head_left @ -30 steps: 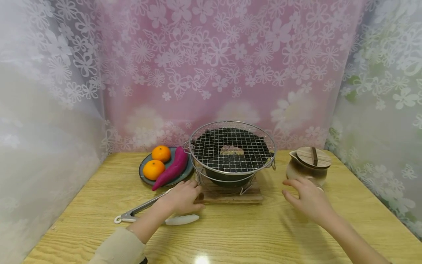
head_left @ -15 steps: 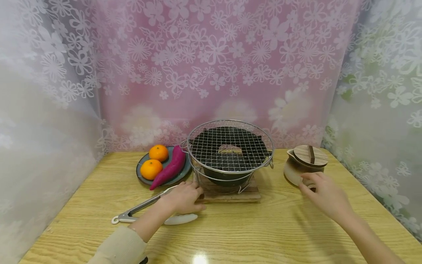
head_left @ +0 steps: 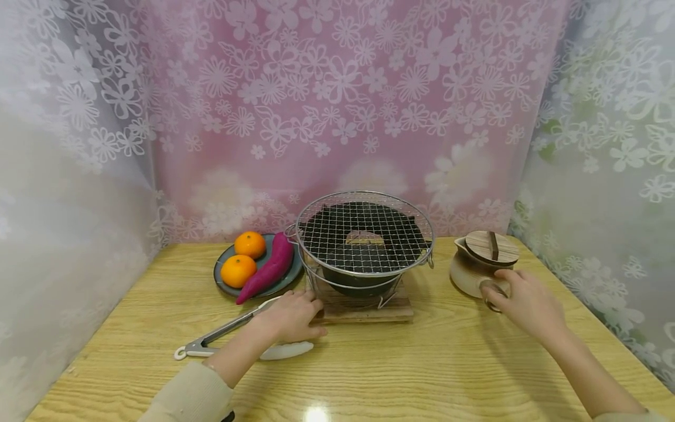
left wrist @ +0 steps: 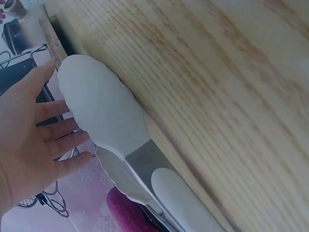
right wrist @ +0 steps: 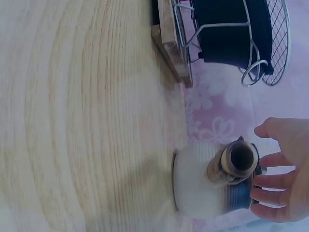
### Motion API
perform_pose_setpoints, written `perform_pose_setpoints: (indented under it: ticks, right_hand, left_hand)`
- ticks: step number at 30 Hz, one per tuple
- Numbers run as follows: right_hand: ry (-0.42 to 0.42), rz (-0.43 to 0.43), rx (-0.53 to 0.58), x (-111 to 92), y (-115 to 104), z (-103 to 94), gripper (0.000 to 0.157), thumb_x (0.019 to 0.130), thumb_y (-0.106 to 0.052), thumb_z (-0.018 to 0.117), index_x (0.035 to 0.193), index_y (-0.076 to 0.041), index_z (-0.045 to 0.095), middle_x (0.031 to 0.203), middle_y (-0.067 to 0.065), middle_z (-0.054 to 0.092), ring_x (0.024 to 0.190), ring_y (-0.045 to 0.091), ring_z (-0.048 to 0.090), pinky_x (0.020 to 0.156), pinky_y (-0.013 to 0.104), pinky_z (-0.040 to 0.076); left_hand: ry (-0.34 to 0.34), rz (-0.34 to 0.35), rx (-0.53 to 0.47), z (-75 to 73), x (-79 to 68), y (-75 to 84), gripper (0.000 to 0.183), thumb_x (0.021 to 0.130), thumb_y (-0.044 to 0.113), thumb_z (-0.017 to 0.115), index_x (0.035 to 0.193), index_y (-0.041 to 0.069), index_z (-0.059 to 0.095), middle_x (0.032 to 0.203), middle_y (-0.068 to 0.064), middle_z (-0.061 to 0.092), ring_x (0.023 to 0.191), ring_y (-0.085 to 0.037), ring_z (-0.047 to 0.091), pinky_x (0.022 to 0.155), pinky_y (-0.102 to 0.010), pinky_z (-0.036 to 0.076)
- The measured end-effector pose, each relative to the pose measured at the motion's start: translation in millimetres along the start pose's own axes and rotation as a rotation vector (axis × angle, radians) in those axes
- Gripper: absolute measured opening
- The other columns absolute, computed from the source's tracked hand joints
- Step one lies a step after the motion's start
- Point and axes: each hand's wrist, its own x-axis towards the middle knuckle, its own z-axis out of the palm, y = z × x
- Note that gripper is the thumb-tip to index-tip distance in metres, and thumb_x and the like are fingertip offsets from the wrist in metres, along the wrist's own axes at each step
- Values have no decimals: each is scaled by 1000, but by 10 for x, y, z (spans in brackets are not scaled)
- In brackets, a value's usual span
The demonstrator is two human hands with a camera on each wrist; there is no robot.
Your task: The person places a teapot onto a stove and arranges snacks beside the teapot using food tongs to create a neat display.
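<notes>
In the head view, my left hand (head_left: 292,316) hovers over the tongs (head_left: 287,351) with white tips, which lie spread on the table. The left wrist view shows that hand's fingers extended just behind the white tong tip (left wrist: 99,99), not curled round it. At the right, my right hand (head_left: 529,305) is at the hollow side handle (head_left: 494,295) of a brown-and-cream pot (head_left: 465,274) with a wooden lid (head_left: 487,246). In the right wrist view the fingers (right wrist: 273,181) reach loosely beside the handle, thumb apart; no grip on it shows.
A round wire grill (head_left: 365,234) over a dark stove stands mid-table on a wooden board (head_left: 364,316). Left of it, a blue plate (head_left: 224,281) carries two oranges (head_left: 238,271) and a purple sweet potato (head_left: 270,269). Floral curtains (head_left: 358,105) surround the table.
My right hand has moved right, from in front of the pot to its handle. The left hand stays over the tongs. The head view has shifted slightly.
</notes>
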Motion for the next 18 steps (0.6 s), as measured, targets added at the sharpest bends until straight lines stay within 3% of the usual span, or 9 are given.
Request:
perform_pose_setpoints:
  ticks: [9,18]
  right_hand:
    - [-59,17,-39,45,86,75,72,87,-54,54,123,9,49,111,37,48,91,48,51,56,48,44]
    - [-60,30,-47,46,98,176,76,84,-58,54,124,7,48,104,34,51,81,41,54,50,40,40]
  left_hand:
    - [0,7,0,16,7,-7,48,83,53,59,108,11,63,100,-3,56,97,-21,54,84,-40,43]
    - [-19,-3,-1,6,13,6,49,84,53,59,109,11,63,101,-3,57,99,-21,54,86,-40,43]
